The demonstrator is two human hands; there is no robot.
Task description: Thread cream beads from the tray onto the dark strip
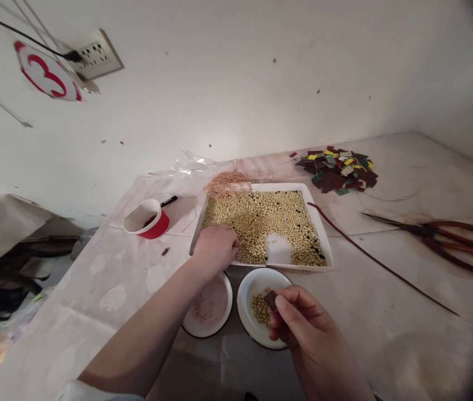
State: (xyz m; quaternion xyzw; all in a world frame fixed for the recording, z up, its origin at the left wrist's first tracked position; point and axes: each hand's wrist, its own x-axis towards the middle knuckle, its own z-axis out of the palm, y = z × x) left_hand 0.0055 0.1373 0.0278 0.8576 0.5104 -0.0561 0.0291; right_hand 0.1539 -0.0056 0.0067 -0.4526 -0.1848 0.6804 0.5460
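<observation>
A white tray (pixel 325 239) holds a layer of small round yellowish beads (pixel 257 217) with scattered dark ones among them. My left hand (pixel 216 248) reaches over the tray's front left part, fingers curled down; anything they hold is hidden. Between the thumb and fingers of my right hand (pixel 303 323) is a small dark brown square piece (pixel 270 299), held above a white bowl (pixel 249 328). Several of the same beads (pixel 260 307) lie in that bowl. Beneath my left wrist, a second white dish (pixel 211 328) contains reddish bits.
Behind the tray lies a bundle of thin copper-coloured strands (pixel 225 184). A pile of coloured squares (pixel 339 170) sits back right. Scissors (pixel 437 231) and a dark red cord (pixel 370 259) are at right; a red-and-white cup (pixel 159 227) and black marker (pixel 169 201) at left.
</observation>
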